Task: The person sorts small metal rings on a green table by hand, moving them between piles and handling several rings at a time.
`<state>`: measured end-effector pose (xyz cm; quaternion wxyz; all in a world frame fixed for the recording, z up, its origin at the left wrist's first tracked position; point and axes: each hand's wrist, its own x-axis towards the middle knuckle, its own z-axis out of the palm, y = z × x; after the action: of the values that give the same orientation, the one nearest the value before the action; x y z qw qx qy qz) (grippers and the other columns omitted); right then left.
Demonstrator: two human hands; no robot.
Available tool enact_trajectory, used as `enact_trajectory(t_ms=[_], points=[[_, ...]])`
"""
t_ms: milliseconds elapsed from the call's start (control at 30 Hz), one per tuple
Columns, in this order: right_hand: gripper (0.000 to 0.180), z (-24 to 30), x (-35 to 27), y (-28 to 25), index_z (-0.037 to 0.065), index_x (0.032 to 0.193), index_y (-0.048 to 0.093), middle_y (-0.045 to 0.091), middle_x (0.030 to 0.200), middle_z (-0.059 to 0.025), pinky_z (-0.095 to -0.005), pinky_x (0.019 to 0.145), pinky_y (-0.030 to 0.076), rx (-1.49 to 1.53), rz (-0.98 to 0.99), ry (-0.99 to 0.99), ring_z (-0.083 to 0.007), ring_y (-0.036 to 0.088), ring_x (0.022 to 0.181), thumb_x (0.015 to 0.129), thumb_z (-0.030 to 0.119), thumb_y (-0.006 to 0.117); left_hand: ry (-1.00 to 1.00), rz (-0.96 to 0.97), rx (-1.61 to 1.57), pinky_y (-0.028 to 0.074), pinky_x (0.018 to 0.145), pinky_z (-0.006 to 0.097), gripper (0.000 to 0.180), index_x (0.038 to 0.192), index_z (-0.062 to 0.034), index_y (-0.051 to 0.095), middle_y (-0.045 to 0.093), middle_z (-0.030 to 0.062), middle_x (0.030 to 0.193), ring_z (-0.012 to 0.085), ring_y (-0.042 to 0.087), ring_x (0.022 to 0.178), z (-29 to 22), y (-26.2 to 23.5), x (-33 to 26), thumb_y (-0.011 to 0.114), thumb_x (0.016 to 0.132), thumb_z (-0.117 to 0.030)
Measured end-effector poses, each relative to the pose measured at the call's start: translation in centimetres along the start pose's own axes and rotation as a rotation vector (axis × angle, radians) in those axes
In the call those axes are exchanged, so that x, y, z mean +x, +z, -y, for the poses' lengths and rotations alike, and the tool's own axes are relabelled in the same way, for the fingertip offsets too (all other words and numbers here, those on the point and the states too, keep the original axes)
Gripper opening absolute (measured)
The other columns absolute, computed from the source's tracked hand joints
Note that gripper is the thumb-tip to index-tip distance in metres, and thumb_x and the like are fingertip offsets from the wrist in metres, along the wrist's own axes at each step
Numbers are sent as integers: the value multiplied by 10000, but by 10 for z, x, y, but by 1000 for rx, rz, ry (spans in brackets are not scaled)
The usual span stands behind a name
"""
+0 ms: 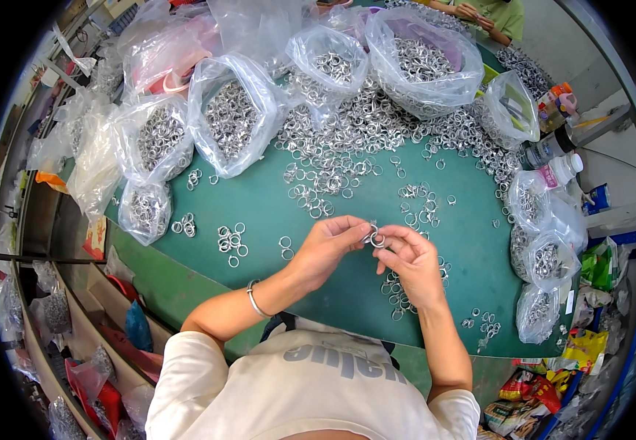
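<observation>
My left hand (327, 248) and my right hand (412, 261) meet above the green table (259, 202), and the fingertips of both pinch a small cluster of metal rings (374, 236). A thin bangle circles my left wrist. Loose metal rings (231, 239) lie scattered on the mat just left of my hands. More loose rings (400, 295) lie under my right hand. A big loose heap of rings (347, 139) spreads across the far middle of the table.
Clear plastic bags full of rings (230, 117) crowd the far and left edges, and smaller bags of rings (542, 260) stand at the right. Plastic bottles (553, 172) lie at the right edge. Another person's hands (472, 13) rest at the far side. Shelves with packets (76, 345) sit lower left.
</observation>
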<state>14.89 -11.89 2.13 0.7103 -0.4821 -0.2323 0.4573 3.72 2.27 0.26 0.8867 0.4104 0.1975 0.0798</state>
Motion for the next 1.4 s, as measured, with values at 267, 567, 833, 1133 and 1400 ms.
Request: enact_trajectory(t_ms=[267, 567, 833, 1133, 1400], points=[[330, 9, -5, 3, -77, 1130, 575, 568, 1024, -108, -270, 694, 554, -42, 30, -126, -177, 597, 911, 805, -135, 590, -30, 122, -185, 448, 874, 326, 178, 1023, -11, 621, 643, 78, 1011, 146, 589, 950, -4, 9, -7, 560, 926, -147], [84, 8, -5, 17, -57, 844, 591, 599, 851, -127, -305, 610, 486, -830, -193, -521, -217, 607, 739, 781, -55, 647, 100, 106, -55, 426, 779, 270, 180, 1006, -5, 582, 582, 36, 897, 113, 522, 824, -3, 15, -13, 564, 934, -169], [180, 21, 0, 8, 12, 819, 588, 585, 794, -97, -355, 621, 464, -1339, -46, -872, -267, 594, 754, 684, 43, 703, 37, 3, -83, 457, 716, 248, 153, 970, 12, 599, 603, 45, 851, 114, 552, 771, -9, 22, -21, 603, 907, -126], [126, 53, 2, 7, 38, 781, 574, 515, 731, -62, -340, 629, 426, -1567, 228, -842, -229, 559, 782, 707, 87, 663, 284, -111, 225, 483, 667, 230, 103, 940, 54, 622, 593, 62, 868, 115, 583, 743, -8, 40, -26, 605, 884, -31], [93, 56, 5, 7, 25, 800, 579, 537, 747, -74, -349, 625, 433, -1440, 197, -694, -244, 553, 763, 748, 73, 640, 266, -82, 149, 502, 710, 249, 164, 1036, 56, 574, 578, 68, 909, 121, 588, 777, -5, 39, -20, 591, 887, -11]])
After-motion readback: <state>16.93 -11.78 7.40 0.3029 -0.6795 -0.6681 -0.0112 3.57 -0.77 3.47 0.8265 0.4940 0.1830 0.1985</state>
